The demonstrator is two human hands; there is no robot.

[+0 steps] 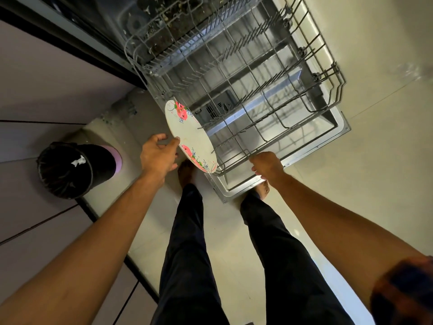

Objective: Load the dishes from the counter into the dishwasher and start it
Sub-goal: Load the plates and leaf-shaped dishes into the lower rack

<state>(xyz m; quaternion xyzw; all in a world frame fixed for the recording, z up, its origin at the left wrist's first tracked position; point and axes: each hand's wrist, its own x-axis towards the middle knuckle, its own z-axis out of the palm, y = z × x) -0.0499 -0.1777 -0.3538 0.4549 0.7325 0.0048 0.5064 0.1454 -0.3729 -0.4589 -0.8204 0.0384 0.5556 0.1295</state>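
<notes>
Beige floor [375, 160]; rack [234, 165] holds one floral plate [187, 134]; right hand [267, 164] grips rack.

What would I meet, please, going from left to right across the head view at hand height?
Bin → left hand, pinching the plate's edge → plate → right hand, gripping the front rim of the rack.
</notes>
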